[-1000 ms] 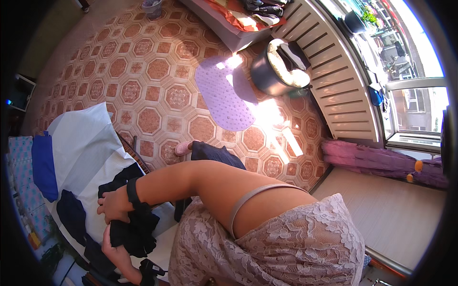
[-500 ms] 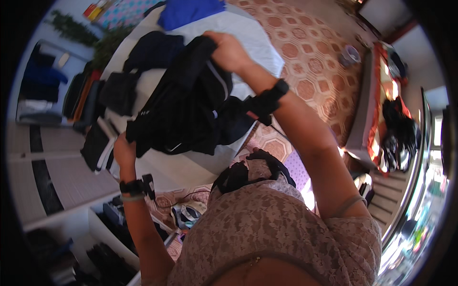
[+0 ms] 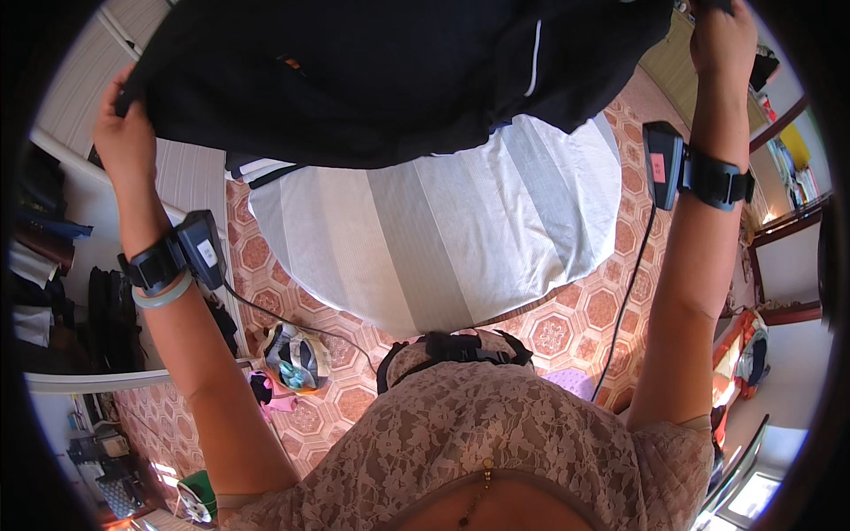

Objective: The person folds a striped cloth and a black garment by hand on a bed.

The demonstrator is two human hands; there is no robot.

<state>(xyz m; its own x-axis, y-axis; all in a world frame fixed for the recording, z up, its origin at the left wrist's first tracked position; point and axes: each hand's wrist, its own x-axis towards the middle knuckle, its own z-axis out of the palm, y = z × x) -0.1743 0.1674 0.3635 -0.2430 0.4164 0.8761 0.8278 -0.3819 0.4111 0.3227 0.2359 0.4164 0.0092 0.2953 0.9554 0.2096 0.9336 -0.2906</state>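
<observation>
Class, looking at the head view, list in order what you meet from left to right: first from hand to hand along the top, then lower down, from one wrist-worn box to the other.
Top: left hand → black garment → right hand.
Lower: left wrist box → striped cloth → right wrist box.

Black garment (image 3: 381, 75) cut off by top edge, right fingers (image 3: 740, 19) partly cropped, striped cloth (image 3: 425, 234) partly hidden

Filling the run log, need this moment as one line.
left hand: grips black garment | right hand: grips its opposite side | garment: held spread, partly hiding striped cloth
</observation>
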